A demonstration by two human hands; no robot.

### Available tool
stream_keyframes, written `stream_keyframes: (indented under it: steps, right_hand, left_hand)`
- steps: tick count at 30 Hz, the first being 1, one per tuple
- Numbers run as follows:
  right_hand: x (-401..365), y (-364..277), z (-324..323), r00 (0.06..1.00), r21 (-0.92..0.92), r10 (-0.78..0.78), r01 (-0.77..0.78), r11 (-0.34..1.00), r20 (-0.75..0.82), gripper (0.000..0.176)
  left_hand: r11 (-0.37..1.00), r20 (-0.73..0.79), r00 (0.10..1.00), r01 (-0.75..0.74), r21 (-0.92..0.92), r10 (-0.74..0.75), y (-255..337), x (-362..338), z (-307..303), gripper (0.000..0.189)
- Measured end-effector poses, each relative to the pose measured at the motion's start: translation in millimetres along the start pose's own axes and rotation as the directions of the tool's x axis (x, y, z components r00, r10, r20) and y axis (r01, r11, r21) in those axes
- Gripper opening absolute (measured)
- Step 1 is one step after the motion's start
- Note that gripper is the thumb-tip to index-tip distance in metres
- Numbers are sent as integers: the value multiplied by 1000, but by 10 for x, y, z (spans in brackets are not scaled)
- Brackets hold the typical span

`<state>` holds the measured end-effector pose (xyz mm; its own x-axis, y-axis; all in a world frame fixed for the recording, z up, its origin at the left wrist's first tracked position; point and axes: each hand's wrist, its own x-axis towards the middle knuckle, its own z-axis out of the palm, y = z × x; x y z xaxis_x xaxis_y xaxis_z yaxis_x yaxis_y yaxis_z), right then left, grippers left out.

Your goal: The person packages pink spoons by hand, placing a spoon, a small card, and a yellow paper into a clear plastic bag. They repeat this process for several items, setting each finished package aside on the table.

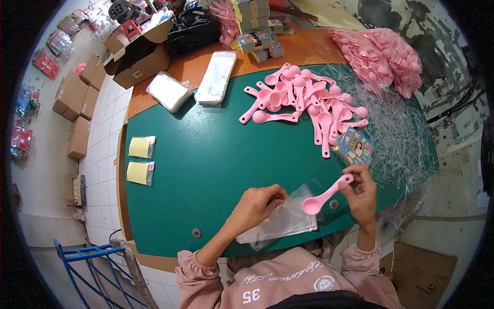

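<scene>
My right hand pinches the handle end of a pink spoon, whose bowl points left over the clear plastic bags. My left hand has its fingers closed on the upper edge of a clear plastic bag, above a stack of such bags at the table's near edge. Just beyond my right hand lies a small stack of printed cards. A heap of pink spoons spreads behind it on the green table top.
Two yellow-card packets lie at the left. White packs sit farther back, near an open carton. Bagged pink spoons and crumpled clear plastic line the right side. A blue metal frame stands lower left.
</scene>
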<state>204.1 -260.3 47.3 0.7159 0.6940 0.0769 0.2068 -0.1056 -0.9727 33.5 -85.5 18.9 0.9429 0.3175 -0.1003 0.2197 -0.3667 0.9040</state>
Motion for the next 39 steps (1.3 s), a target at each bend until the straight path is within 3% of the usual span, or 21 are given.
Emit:
stream_keyframes:
  steps: [2, 4, 6, 9, 11, 12, 14, 15, 17, 18, 20, 23, 26, 30, 33, 35, 36, 38, 39]
  right_hand:
    - [-16, 28, 54, 997, -35, -1, 4, 999, 80, 19]
    - [-27, 41, 112, 985, -196, 20, 14, 981, 169, 19]
    - [-27, 40, 138, 988, -248, -5, 44, 968, 154, 20]
    - [-33, 2, 108, 986, -311, 55, -3, 950, 158, 19]
    - [-34, -2, 110, 986, -333, 47, 9, 943, 158, 20]
    - [-33, -5, 115, 986, -332, 46, 9, 943, 158, 20]
    - [-25, -12, 128, 990, -261, 15, 23, 965, 143, 17]
    - [-21, -41, 132, 989, -262, 16, 23, 965, 145, 17]
    - [1, -122, 161, 997, -128, 72, -67, 990, 33, 14]
    - [20, -136, 193, 997, -128, 72, -68, 989, 32, 14]
    - [58, -160, 256, 982, -151, -114, 92, 984, -152, 15]
    - [67, -163, 293, 962, -67, -127, 114, 991, -243, 17]
    - [59, -246, 358, 960, 41, -173, 186, 982, -221, 19]
    - [49, -243, 397, 970, 4, -189, 192, 981, -150, 18]
    - [53, -216, 425, 979, 64, -142, 152, 986, -145, 18]
    - [70, -186, 429, 981, -63, -178, 183, 981, 82, 20]
    - [69, -193, 450, 980, -62, -180, 185, 981, 81, 20]
    - [62, -214, 505, 966, -38, -164, 175, 984, 198, 21]
    - [55, -197, 508, 962, -43, -203, 214, 976, 179, 21]
  left_hand:
    - [998, 30, 999, 40, 54, -41, 23, 1, -21, 11]
    - [997, 45, 996, 72, 29, -73, 11, -4, -38, 10]
    - [994, 63, 992, 105, 6, -106, -5, -27, -79, 10]
    - [1000, -27, 999, 26, 8, -25, -72, -62, -129, 14]
    - [852, -137, 991, -81, -517, 11, -217, -66, -97, 19]
    - [853, -137, 990, -81, -515, 11, -158, -69, -113, 19]
    - [611, 23, 981, 137, -780, -191, 42, -75, -157, 23]
    - [609, 22, 981, 137, -781, -193, 80, -66, -170, 23]
    - [632, 98, 939, 296, -716, -328, 123, -35, -179, 24]
    - [633, 100, 940, 296, -716, -327, 101, -34, -151, 24]
    - [638, 47, 969, 194, -745, -241, 36, -45, -83, 31]
    - [680, 49, 974, 189, -708, -219, 54, -72, -85, 27]
    - [701, 51, 963, 228, -676, -264, 107, -81, -105, 29]
    - [702, 63, 961, 240, -671, -269, 124, -71, -82, 32]
    - [721, 49, 980, 176, -670, -194, 127, -62, -40, 35]
    - [757, 90, 986, 165, -632, -139, 179, -62, -34, 34]
    - [759, 89, 986, 164, -631, -139, 151, -68, -16, 34]
    - [935, 26, 999, 54, -350, -48, 69, -83, 28, 26]
    - [967, 151, 981, 153, -203, -124, 121, -98, -53, 30]
